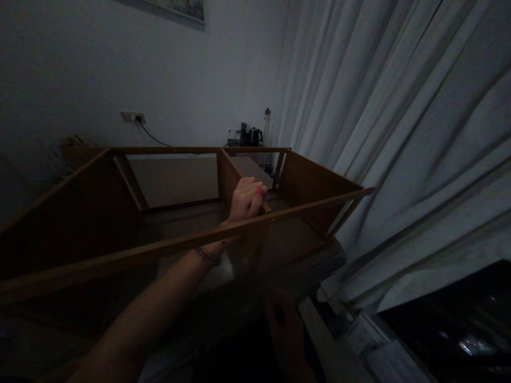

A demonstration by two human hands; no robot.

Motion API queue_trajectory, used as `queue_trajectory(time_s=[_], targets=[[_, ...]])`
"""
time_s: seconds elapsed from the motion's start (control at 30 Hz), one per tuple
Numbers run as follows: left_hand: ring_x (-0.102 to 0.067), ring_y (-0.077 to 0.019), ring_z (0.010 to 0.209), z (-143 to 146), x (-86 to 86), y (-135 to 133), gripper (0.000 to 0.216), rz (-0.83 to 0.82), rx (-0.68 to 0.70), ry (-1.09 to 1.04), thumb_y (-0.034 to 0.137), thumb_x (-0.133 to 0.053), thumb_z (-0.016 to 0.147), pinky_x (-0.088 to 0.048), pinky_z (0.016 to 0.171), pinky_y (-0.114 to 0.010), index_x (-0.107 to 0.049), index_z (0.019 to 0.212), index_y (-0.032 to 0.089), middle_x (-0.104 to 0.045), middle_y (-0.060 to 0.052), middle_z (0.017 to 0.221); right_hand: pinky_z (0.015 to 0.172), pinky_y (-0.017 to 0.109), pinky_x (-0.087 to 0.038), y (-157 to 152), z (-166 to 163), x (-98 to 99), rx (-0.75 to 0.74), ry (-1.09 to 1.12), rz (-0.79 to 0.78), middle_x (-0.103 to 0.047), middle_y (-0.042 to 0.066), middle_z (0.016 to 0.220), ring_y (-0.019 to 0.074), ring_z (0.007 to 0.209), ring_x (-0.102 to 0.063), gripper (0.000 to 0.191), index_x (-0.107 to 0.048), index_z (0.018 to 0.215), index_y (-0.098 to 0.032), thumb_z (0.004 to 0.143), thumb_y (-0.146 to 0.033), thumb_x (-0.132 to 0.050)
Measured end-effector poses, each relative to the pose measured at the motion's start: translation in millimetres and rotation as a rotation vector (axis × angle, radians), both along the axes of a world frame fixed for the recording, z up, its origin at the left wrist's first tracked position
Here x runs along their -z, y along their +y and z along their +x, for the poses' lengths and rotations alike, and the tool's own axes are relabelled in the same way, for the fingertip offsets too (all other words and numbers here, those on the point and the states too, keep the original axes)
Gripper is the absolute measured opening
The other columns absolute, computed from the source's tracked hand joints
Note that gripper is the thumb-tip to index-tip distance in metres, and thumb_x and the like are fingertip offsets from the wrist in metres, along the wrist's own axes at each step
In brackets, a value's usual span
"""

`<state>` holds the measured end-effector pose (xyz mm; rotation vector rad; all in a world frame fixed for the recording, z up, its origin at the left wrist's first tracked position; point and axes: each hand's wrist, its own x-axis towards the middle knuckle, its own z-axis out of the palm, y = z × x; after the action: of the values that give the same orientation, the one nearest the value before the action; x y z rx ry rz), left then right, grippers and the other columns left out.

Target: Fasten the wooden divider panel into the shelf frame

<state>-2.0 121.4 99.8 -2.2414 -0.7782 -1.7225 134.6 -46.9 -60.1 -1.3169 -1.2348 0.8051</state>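
A brown wooden shelf frame [319, 183] lies open side up on a dark table [315, 266]. A thin front rail [159, 247] runs across it, and an upright divider [227, 173] splits it in two. My left hand [247, 199] reaches over the rail, its fingers curled round the divider's top edge; a bracelet sits on that wrist. My right hand [285, 327] hangs low in the dark below the table's front edge. Its fingers are too dim to read, and I cannot see anything in it.
The room is very dim. Grey curtains [399, 133] hang close on the right of the frame. A wall socket with a cable [133, 117] is on the back wall. A kettle [254, 135] stands in the far corner. Shiny dark material [459, 330] lies at the lower right.
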Motion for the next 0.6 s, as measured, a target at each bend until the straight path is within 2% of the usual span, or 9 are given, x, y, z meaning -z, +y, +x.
queue_trajectory(time_s=[0.13, 0.2, 0.27, 0.37, 0.43, 0.6], targets=[[-0.033, -0.0124, 0.057, 0, -0.8, 0, 0.039, 0.013, 0.015, 0.005, 0.030, -0.015, 0.089, -0.030, 0.063, -0.030, -0.028, 0.054, 0.019, -0.033, 0.001, 0.053, 0.051, 0.022, -0.045, 2, -5, -11.4, -0.054, 0.206, -0.150, -0.063, 0.000, 0.059, 0.0133, 0.051, -0.058, 0.025, -0.063, 0.085, -0.017, 0.072, -0.038, -0.061], [-0.033, -0.0124, 0.057, 0, -0.9, 0, 0.039, 0.013, 0.020, 0.003, 0.029, -0.015, 0.089, -0.031, 0.064, -0.030, -0.028, 0.054, 0.019, -0.033, 0.001, 0.053, 0.047, 0.022, -0.044, 2, -9, -11.2, -0.088, 0.347, -0.228, -0.062, 0.000, 0.055, 0.0121, 0.047, -0.056, 0.027, -0.064, 0.078, -0.015, 0.071, -0.041, -0.061], [-0.033, -0.0124, 0.058, -1, -0.6, -1, 0.039, 0.008, 0.021, -0.002, 0.029, -0.015, 0.089, -0.031, 0.064, -0.030, -0.029, 0.054, 0.019, -0.034, 0.001, 0.053, 0.053, 0.023, -0.046, 1, -13, -8.0, -0.098, 0.536, -0.285, -0.067, 0.003, 0.067, 0.0139, 0.055, -0.060, 0.028, -0.065, 0.077, -0.016, 0.069, -0.043, -0.063], [-0.034, -0.0124, 0.058, 0, -0.4, -2, 0.039, 0.007, 0.011, -0.011, 0.031, -0.016, 0.089, -0.031, 0.063, -0.030, -0.031, 0.055, 0.019, -0.034, 0.001, 0.053, 0.072, 0.030, -0.048, -2, -18, -2.7, -0.141, 0.802, -0.303, -0.068, 0.007, 0.088, 0.0185, 0.079, -0.063, 0.031, -0.065, 0.083, -0.016, 0.072, -0.045, -0.059], [-0.033, -0.0124, 0.057, 0, -0.6, -2, 0.040, 0.004, 0.007, -0.019, 0.032, -0.015, 0.089, -0.030, 0.062, -0.030, -0.031, 0.054, 0.019, -0.034, 0.001, 0.052, 0.080, 0.034, -0.045, -4, -19, -0.3, -0.161, 0.898, -0.293, -0.068, 0.008, 0.089, 0.0202, 0.086, -0.062, 0.033, -0.065, 0.084, -0.016, 0.073, -0.047, -0.058], [-0.033, -0.0126, 0.057, 0, -1.5, -2, 0.040, 0.000, 0.018, -0.004, 0.030, -0.015, 0.089, -0.031, 0.063, -0.030, -0.028, 0.053, 0.019, -0.032, 0.001, 0.051, 0.081, 0.035, -0.045, -3, -17, 4.2, -0.128, 0.953, -0.324, -0.068, 0.006, 0.085, 0.0211, 0.084, -0.062, 0.032, -0.065, 0.083, -0.019, 0.067, -0.046, -0.064]])
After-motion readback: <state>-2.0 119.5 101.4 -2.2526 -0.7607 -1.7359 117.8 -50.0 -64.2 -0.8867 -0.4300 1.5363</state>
